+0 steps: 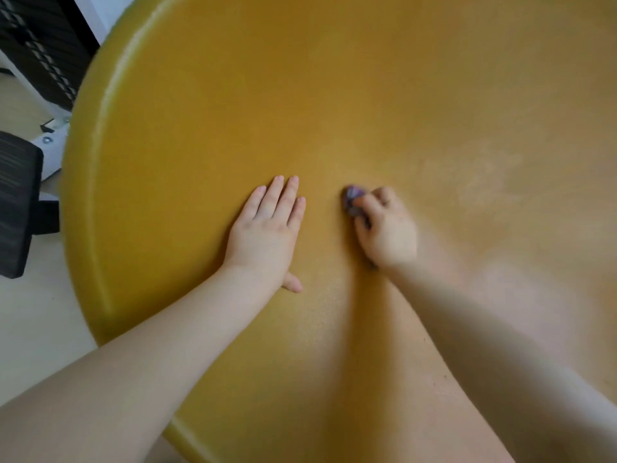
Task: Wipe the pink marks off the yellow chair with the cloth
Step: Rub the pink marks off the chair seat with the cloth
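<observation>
Pale floor [30,315] shows along the left edge of the frame; a black slatted object [16,208] sits at middle left and a white frame with a dark panel [43,51] at upper left. Yellow chair [334,95] seat fills most of the frame, rounded rim curving down the left side. Lighter, smeared patch [480,182] on the seat at right of centre. No pink marks can be made out.

Left hand [263,235]: flat on the seat at centre frame, palm down, fingers [280,195] straight and together, thumb out to the side. Holds nothing.

Right hand [384,228]: just right of the left hand, apart from it, fingers curled around a small bunched purple cloth [353,200]. Cloth pressed against the seat, protruding at the hand's upper left. Slightly blurred.
</observation>
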`<control>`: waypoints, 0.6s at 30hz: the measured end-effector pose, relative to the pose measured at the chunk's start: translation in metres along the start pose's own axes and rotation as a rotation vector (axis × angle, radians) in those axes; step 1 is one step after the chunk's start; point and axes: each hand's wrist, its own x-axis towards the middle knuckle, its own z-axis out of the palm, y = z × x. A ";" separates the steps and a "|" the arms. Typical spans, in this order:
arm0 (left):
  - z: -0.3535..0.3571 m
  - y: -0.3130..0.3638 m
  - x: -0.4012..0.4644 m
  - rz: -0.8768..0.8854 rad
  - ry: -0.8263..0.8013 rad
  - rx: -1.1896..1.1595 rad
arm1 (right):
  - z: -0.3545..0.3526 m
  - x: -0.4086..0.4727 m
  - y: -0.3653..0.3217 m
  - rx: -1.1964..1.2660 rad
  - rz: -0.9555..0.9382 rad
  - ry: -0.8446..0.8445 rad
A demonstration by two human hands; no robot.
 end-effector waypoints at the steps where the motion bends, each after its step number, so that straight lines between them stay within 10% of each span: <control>1: 0.002 0.001 0.001 -0.002 -0.003 0.001 | -0.001 0.014 0.014 -0.043 0.055 0.052; 6: 0.006 0.006 0.001 -0.025 0.002 -0.028 | 0.005 0.010 0.011 0.003 0.239 0.095; 14: -0.001 0.020 0.002 -0.069 -0.050 -0.056 | -0.036 -0.108 -0.036 0.163 -0.209 -0.353; 18: -0.001 0.022 0.002 -0.105 -0.081 -0.063 | -0.033 -0.062 0.022 -0.024 -0.154 -0.232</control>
